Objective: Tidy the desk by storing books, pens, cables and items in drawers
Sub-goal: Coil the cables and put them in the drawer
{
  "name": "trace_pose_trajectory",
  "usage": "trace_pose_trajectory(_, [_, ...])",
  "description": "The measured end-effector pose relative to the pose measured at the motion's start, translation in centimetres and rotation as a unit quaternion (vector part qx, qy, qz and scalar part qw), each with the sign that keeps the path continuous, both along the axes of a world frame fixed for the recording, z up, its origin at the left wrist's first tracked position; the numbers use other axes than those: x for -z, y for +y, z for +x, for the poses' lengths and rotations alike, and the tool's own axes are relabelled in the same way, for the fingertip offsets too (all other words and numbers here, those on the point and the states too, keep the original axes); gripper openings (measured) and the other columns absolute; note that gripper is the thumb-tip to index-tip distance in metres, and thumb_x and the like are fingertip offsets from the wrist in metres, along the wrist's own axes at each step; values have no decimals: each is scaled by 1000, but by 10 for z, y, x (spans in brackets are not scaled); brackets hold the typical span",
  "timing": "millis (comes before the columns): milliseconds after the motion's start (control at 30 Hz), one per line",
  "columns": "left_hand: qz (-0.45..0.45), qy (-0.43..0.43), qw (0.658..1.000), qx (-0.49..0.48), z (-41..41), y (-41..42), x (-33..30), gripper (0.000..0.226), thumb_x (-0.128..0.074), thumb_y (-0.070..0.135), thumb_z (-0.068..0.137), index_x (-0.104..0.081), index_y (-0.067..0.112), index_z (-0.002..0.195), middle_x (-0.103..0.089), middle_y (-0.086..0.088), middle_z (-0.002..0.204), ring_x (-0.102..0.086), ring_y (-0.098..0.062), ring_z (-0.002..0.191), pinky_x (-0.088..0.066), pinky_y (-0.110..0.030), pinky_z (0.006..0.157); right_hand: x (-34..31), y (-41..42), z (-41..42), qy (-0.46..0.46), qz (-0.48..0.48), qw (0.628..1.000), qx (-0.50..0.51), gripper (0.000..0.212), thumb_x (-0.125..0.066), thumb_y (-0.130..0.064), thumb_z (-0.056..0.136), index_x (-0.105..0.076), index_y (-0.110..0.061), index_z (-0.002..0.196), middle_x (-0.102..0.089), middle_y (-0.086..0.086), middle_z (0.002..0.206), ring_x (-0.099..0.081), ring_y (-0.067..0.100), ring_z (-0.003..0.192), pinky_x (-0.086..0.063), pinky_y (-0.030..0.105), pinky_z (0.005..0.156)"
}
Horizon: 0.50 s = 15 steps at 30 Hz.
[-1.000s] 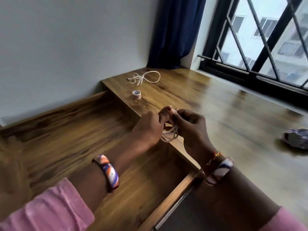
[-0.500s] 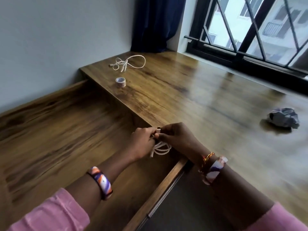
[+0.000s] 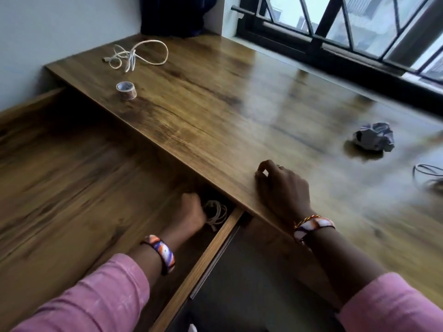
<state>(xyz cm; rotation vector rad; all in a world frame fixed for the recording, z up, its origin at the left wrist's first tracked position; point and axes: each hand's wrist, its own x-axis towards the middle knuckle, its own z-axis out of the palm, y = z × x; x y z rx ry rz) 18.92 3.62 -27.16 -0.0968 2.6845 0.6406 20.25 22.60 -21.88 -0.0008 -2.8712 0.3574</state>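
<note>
- Your left hand is down in the open drawer, at its right end, tucked under the table edge.
- It sits against a coiled white cable lying on the drawer floor. Fingers are hidden behind the hand, so I can't tell whether they grip the coil or are loose.
- Your right hand rests on the table top, just at the front edge above the drawer. Fingers curled, thumb and forefinger drawn close, nothing visible between them.
- A ring shows on one finger of that hand.
- Patterned bracelet on your left wrist, a matching one plus a thin thread band on the right. Pink sleeves on both arms.
- On the table, far left corner: a second white cable, loose and looped.
- Just in front of it, near the table edge: a small roll of tape, lying tilted.
- Right side of the table: a crumpled ball of paper, well apart from your hands.
- At the right frame edge: a dark wire loop, cut off by the picture.
- Window with black bars runs along the far side; dark blue curtain in the corner.
</note>
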Motion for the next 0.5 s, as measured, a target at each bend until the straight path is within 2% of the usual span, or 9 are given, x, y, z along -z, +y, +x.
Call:
trace_pose_trajectory(67, [9, -11, 1000, 17, -2, -1, 7, 35, -48, -1, 87, -48, -9, 121, -50, -27, 125, -52, -39, 113, -44, -38, 93, 0, 2, 0, 3, -6, 1000, -4, 23, -45, -33, 93, -56, -20, 109, -67, 6, 94, -62, 34, 85, -31, 29, 59])
trace_pose_trajectory(133, [30, -11, 999, 28, -6, -5, 10, 30, -49, -3, 84, -54, -10, 113, -57, -28, 116, -57, -41, 104, -49, -43, 88, 0, 2, 0, 5, -15, 1000, -6, 24, -44, -34, 94, -57, -20, 110, -67, 6, 94, -63, 33, 84, -32, 29, 59])
trace_pose_trajectory(200, [27, -16, 999, 38, -8, -8, 4, 27, -54, -1, 82, -58, -6, 109, -61, -23, 111, -61, -36, 100, -53, -42, 83, 0, 1, -1, 5, -21, 1000, -6, 25, -44, -34, 94, -56, -20, 111, -68, 6, 95, -63, 32, 84, -33, 28, 60])
trace_pose_trajectory(267, [-25, -27, 996, 76, -9, -11, -11, 28, -61, 8, 83, -59, 1, 110, -61, -17, 112, -61, -31, 102, -53, -37, 82, -1, 1, -1, 4, -21, 1000, -4, 25, -43, -34, 94, -56, -20, 111, -67, 5, 96, -63, 31, 86, -33, 28, 60])
trace_pose_trajectory(367, [-95, -30, 980, 173, -11, -17, -47, 33, -64, 34, 83, -61, 12, 107, -63, -9, 112, -61, -24, 102, -51, -32, 80, -3, 3, 1, -5, -25, 1000, 1, 24, -45, -35, 93, -57, -22, 109, -67, 3, 93, -63, 28, 84, -34, 28, 59])
trace_pose_trajectory(433, [-89, -72, 958, 261, -10, -13, -78, 30, -62, 41, 84, -66, 17, 102, -66, -3, 103, -63, -16, 93, -48, -28, 74, -4, 7, 2, -23, -106, 994, 24, 17, -54, -36, 88, -62, -25, 98, -66, -1, 79, -61, 21, 73, -39, 28, 58])
trace_pose_trajectory(500, [-51, -109, 933, 339, -7, 2, -107, 26, -61, 41, 85, -69, 19, 97, -69, 3, 97, -63, -11, 88, -49, -25, 74, -6, 13, -1, -22, -278, 959, 56, 8, -65, -32, 82, -66, -24, 81, -61, -5, 63, -55, 12, 57, -41, 25, 55])
